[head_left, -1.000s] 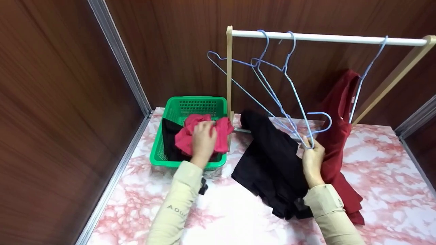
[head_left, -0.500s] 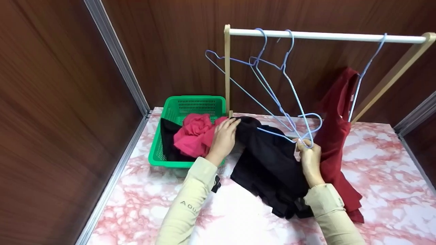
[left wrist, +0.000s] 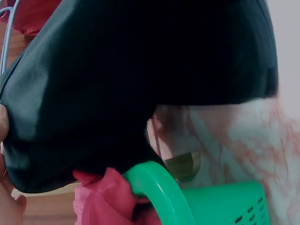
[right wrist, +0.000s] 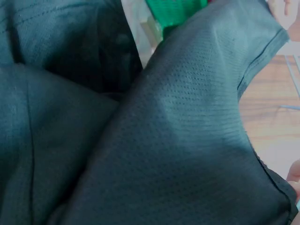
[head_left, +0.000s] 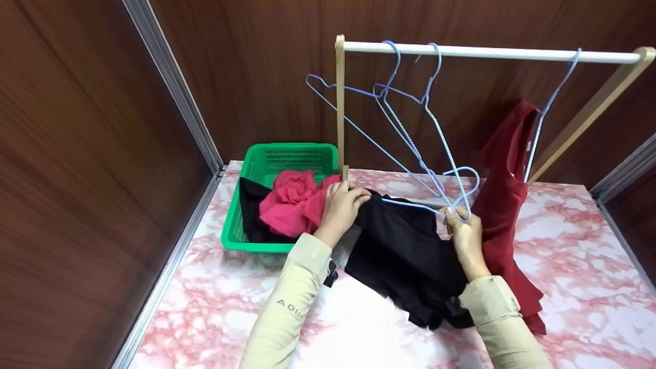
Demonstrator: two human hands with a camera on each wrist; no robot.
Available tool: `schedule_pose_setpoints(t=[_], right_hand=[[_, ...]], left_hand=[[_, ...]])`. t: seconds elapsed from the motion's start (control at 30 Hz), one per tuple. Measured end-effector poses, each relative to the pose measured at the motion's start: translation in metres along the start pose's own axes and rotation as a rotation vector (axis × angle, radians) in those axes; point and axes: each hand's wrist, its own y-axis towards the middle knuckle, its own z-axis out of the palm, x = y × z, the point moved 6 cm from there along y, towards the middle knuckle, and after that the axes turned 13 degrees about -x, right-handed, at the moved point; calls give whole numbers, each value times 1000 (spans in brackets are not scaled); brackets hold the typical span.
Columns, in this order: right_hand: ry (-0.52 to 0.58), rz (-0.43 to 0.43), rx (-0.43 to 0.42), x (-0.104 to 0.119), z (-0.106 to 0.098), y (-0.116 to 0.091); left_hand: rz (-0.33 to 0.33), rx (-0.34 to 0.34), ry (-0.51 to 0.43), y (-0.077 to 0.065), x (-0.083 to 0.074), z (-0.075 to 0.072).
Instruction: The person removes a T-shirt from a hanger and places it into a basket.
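A black shirt [head_left: 410, 246] of fine perforated fabric hangs loosely between both hands, its lower part spread on the table. My left hand [head_left: 339, 207] pinches its upper left corner beside the basket. In the left wrist view, fingertips [left wrist: 3, 124] press the black cloth [left wrist: 84, 89] at the edge. My right hand [head_left: 465, 233] grips a blue wire hanger [head_left: 410, 204], whose one arm reaches left along the shirt's top edge. At the right of the right wrist view, fingers [right wrist: 294, 176] meet the shirt's curved edge [right wrist: 262, 159]. The right palm's inside is hidden.
A green basket [head_left: 259, 248] with pink cloth [head_left: 291, 201] and black cloth [head_left: 252, 212] stands left. Behind is a rack with a white rail [head_left: 502, 53], bearing blue hangers [head_left: 397, 120] and a dark red garment [head_left: 505, 215]. Wooden walls enclose the marbled table [head_left: 215, 318].
My left hand has left the pink cloth in the basket, moved right and taken hold of the black shirt's corner. In my right hand, the hanger has turned, its arm now pointing left.
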Motion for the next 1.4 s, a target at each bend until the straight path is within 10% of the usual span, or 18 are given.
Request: schedule_pose_setpoints(t=[0.37,0.83,1.4], right_hand=[[-52,-62,23,3,1,-1],[-265,-143,-26,-8,-25,16],[-45,-40,-115,1,-36,18]], left_hand=[[-173,17,-111,0,2,2],[-549,-181,-324,7,50,-26],[-521,-23,-31,-7,58,-18]])
